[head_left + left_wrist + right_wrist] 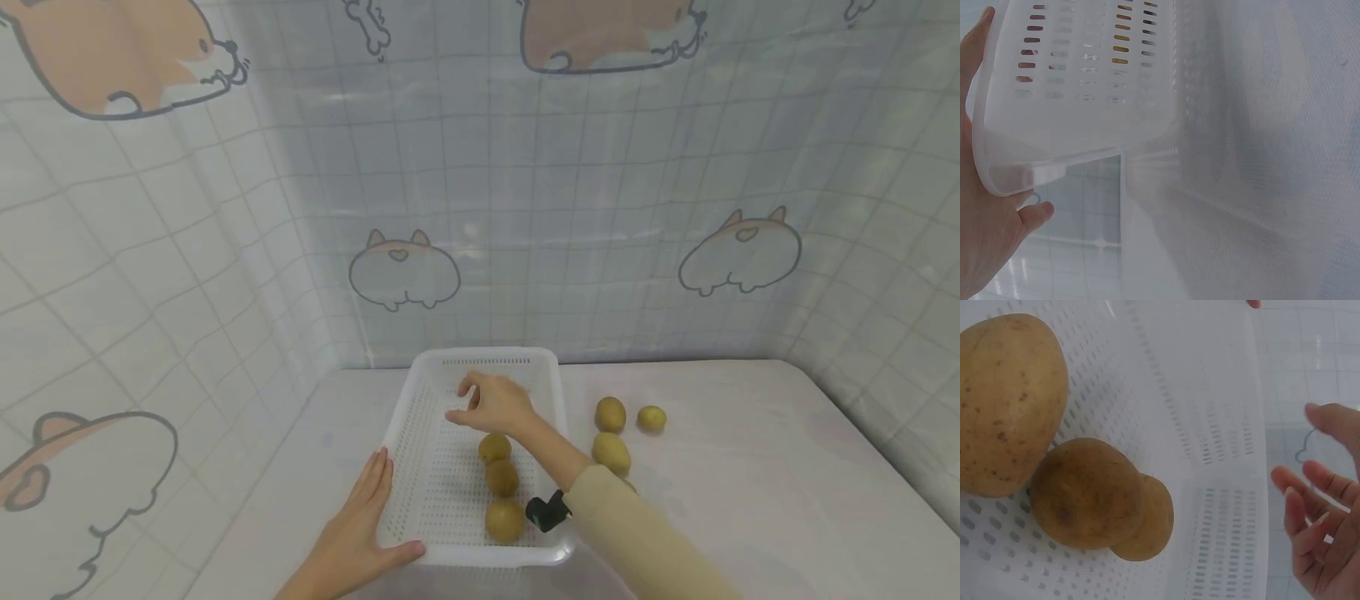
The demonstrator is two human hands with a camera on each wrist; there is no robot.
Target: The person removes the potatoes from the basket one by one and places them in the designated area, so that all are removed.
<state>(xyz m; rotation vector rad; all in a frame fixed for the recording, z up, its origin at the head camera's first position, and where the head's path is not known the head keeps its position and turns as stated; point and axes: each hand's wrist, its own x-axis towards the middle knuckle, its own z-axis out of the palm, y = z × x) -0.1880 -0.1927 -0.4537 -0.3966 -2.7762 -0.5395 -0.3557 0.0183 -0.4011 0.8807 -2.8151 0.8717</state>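
Left hand: the left hand (360, 525) lies flat against the near left corner of the basket (420, 442), fingers straight along the wall and thumb under the front rim, steadying it; the left wrist view shows the palm (982, 237) pressed to the corner.
Basket: a white slotted basket sits on the table (750, 500) against the tiled wall, about the middle of the scene.
Potatoes inside: three potatoes (501, 479) lie in a row down the middle of the basket, touching or nearly so; the right wrist view shows them bunched together (1085, 494).
Right hand: the right hand (495, 404) hovers over the far half of the basket, just above the farthest potato, fingers loosely curled and holding nothing; in the right wrist view its fingers (1319, 506) are spread and bare.
Potatoes outside: three loose potatoes (611, 433) are clearly seen on the table just right of the basket; a further one may be hidden behind the sleeve (637, 533).
Progress: judging by the count, roughly half the potatoes are in the basket; those on the table remain.
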